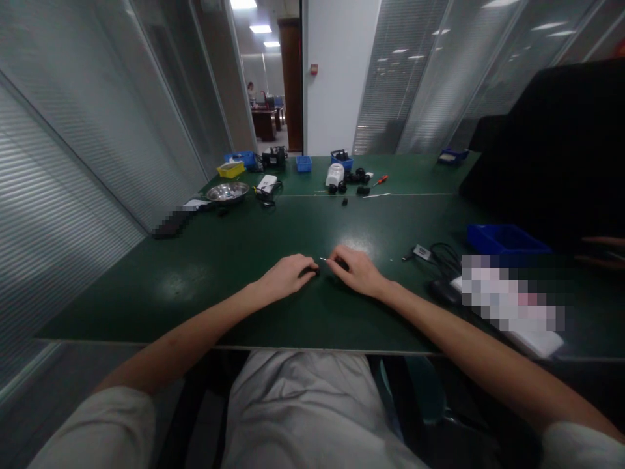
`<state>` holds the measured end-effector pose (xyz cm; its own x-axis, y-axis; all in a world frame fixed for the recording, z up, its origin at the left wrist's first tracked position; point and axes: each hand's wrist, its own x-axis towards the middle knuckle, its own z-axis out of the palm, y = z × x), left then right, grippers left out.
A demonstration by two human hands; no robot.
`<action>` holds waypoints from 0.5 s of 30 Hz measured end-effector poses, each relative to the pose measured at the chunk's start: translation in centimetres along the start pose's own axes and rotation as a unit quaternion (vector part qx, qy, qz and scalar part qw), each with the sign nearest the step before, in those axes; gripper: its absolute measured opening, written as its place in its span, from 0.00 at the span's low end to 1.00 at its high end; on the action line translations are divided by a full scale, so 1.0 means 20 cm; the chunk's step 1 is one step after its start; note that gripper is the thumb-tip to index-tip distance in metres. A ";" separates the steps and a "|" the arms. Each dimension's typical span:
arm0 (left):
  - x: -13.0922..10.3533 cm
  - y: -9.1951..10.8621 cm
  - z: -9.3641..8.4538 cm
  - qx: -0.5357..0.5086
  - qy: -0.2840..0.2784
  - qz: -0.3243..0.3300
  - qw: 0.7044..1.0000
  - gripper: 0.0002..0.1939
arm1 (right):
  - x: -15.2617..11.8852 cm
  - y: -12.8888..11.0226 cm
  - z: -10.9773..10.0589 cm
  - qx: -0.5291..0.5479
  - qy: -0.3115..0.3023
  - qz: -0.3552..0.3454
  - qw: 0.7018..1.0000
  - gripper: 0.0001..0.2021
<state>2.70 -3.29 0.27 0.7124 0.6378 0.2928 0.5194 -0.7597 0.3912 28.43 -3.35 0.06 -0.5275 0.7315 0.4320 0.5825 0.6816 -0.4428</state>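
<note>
Above the front part of the green table (234, 247), both my hands are close together. My left hand (288, 273) pinches a small black piece (317, 271) between thumb and fingers; most of it is covered, so its kind is unclear. A thin silvery rod (323, 259) sticks out leftward from the fingertips of my right hand (356, 267), which are closed on it. The rod's tip points toward the black piece, with a small gap apparent between them. Whatever else the right palm covers is hidden.
To the right lie a cable with a white label (422, 253), a black mouse (444, 292), a blue tray (508, 240) and another person's hand (605, 251). Farther back are a metal bowl (227, 191), a white device (334, 174) and an orange-handled screwdriver (381, 180).
</note>
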 end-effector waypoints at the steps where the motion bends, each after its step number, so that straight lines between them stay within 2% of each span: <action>1: -0.01 0.00 -0.01 0.010 -0.017 0.001 1.000 0.11 | 0.00 0.00 0.00 -0.001 0.000 0.000 1.000 0.10; 4: -0.08 -0.08 -0.09 0.039 -0.040 -0.009 0.998 0.13 | 0.00 0.00 -0.01 -0.002 0.002 0.003 1.000 0.11; 6: -0.19 -0.22 -0.20 0.058 -0.028 -0.052 0.997 0.16 | 0.00 0.00 -0.01 0.000 0.000 0.004 1.000 0.11; 8: -0.36 -0.43 -0.34 0.094 0.001 -0.133 0.987 0.18 | 0.00 0.01 -0.01 0.002 -0.004 0.003 1.000 0.11; 10: -0.57 -0.66 -0.51 0.141 0.023 -0.231 0.962 0.19 | 0.00 0.01 -0.01 0.001 -0.008 0.002 1.000 0.11; 12: -0.80 -0.84 -0.66 0.188 0.045 -0.335 0.922 0.20 | 0.00 0.01 -0.01 -0.001 -0.010 0.004 1.000 0.12; 13: -0.91 -0.91 -0.73 0.206 0.046 -0.379 0.901 0.21 | 0.00 0.01 -0.01 -0.001 -0.010 0.004 1.000 0.12; 15: -1.09 -0.99 -0.83 0.246 0.043 -0.445 0.860 0.23 | 0.00 0.00 -0.01 0.000 -0.009 0.006 1.000 0.12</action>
<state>-30.95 -0.17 0.63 -0.0967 0.9854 0.1402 0.9929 0.0856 0.0827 28.60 -3.31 0.14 -0.5317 0.7398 0.4124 0.5887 0.6729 -0.4480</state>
